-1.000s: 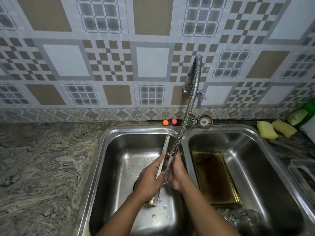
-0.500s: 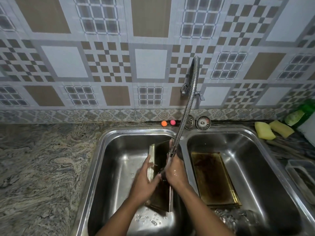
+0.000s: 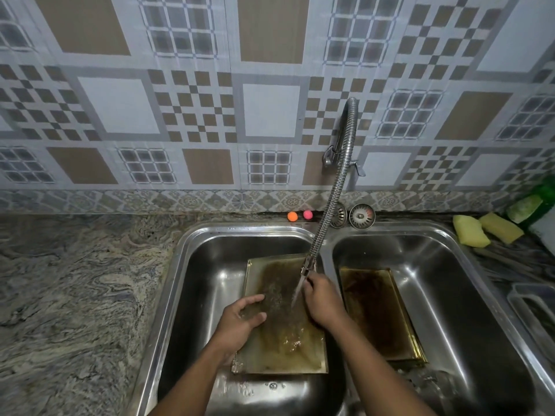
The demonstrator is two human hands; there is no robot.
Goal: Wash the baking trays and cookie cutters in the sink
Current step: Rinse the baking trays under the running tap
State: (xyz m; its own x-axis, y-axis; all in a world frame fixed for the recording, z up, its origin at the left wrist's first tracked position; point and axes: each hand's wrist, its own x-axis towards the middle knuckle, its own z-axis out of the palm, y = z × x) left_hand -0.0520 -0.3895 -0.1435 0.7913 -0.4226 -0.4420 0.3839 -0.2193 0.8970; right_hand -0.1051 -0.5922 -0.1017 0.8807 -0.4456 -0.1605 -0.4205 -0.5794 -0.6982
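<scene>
A stained golden baking tray (image 3: 282, 340) lies face up in the left basin of the double sink (image 3: 192, 265). Water runs onto it from the flexible steel faucet (image 3: 333, 190). My left hand (image 3: 240, 322) grips the tray's left edge, thumb over its surface. My right hand (image 3: 322, 298) holds the tray's right edge beside the water stream. A second burnt tray (image 3: 378, 313) lies in the right basin. No cookie cutters can be made out.
Two yellow sponges (image 3: 486, 229) and a green bottle (image 3: 531, 205) sit on the counter at the right. Two strainer plugs (image 3: 362, 216) and two small coloured balls (image 3: 298, 215) lie behind the sink. Marbled counter (image 3: 75, 295) spreads to the left. A wire rack (image 3: 537, 310) stands at right.
The tray stood on edge in the left basin; both hands have turned it over until it lies flat, face up, under the running water.
</scene>
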